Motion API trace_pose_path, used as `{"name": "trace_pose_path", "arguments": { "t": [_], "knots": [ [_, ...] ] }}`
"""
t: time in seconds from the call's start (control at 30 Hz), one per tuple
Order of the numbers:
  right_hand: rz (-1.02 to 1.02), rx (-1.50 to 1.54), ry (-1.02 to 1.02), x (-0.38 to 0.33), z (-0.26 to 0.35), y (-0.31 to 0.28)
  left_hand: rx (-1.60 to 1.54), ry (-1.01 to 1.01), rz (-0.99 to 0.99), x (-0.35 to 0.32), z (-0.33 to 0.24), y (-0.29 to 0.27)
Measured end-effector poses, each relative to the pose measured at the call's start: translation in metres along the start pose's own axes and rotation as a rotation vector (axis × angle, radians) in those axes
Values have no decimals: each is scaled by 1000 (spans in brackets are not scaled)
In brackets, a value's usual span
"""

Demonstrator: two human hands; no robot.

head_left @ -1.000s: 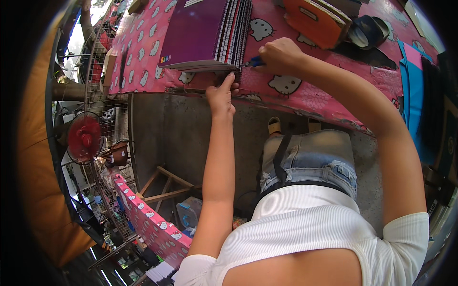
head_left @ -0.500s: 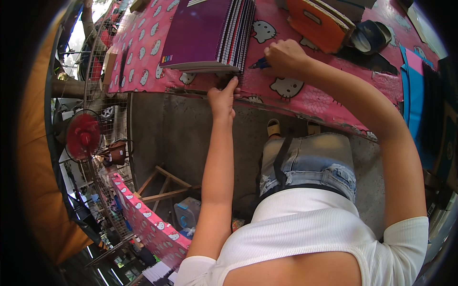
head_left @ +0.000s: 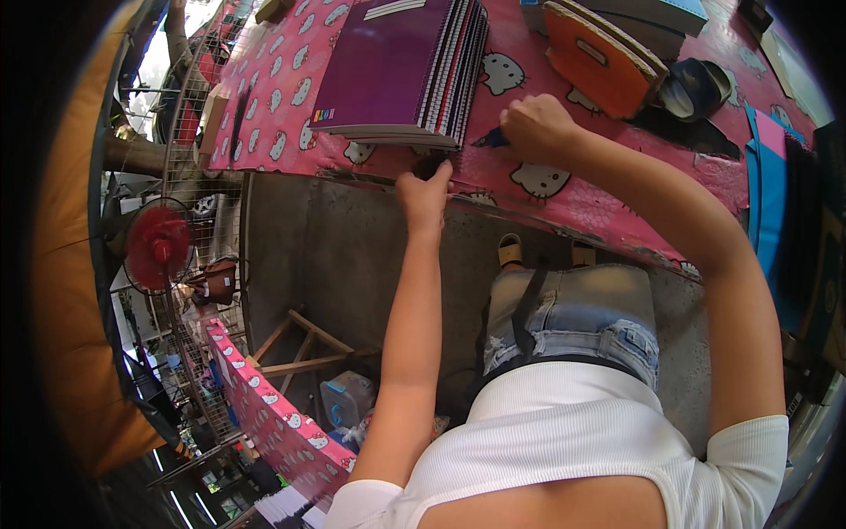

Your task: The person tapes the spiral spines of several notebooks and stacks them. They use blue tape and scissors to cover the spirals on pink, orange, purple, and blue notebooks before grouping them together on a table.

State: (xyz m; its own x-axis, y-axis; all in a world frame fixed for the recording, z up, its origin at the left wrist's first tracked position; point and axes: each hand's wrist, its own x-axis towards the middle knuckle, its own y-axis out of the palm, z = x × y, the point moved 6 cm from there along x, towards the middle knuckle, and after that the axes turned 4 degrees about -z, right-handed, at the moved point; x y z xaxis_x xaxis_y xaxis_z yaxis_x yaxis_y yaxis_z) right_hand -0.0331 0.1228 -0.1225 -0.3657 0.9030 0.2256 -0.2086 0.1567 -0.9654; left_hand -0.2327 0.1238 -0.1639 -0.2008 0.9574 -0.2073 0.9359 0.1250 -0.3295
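Spiral notebook stack being steadied at the table edge, pen in the other hand.

The left hand [head_left: 425, 192] is seen at the near edge of the pink patterned table [head_left: 608, 207], fingers curled against the front lower corner of the stack of spiral notebooks [head_left: 397, 75], which lies at 12 o'clock from that hand. The right hand [head_left: 536, 128] is clenched around a blue pen [head_left: 490, 139], its tip pointed toward the stack at 9 o'clock. An orange case [head_left: 599, 62] lies at 1 o'clock from the right hand; a red fan [head_left: 157, 245] stands on the floor, far left. The step is judged as marking or counting the stack; the next move calls for a steady stack and a close pen tip.
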Motion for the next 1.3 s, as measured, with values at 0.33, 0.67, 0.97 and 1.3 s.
{"name": "trace_pose_path", "arguments": {
  "t": [0.33, 0.67, 0.97, 1.3],
  "knots": [
    [54, 2, -38, 15, 4, 10, 420, 400, -43, -2, -23, 17],
    [263, 1798, 696, -43, -58, 33, -342, -391, 498, -31, -28, 23],
    [209, 2372, 753, -52, -57, 52, -854, -629, 824, 46, -189, 154],
    [353, 2402, 771, -49, -54, 49, -687, -516, 532, 240, -335, 296]
  ]
}}
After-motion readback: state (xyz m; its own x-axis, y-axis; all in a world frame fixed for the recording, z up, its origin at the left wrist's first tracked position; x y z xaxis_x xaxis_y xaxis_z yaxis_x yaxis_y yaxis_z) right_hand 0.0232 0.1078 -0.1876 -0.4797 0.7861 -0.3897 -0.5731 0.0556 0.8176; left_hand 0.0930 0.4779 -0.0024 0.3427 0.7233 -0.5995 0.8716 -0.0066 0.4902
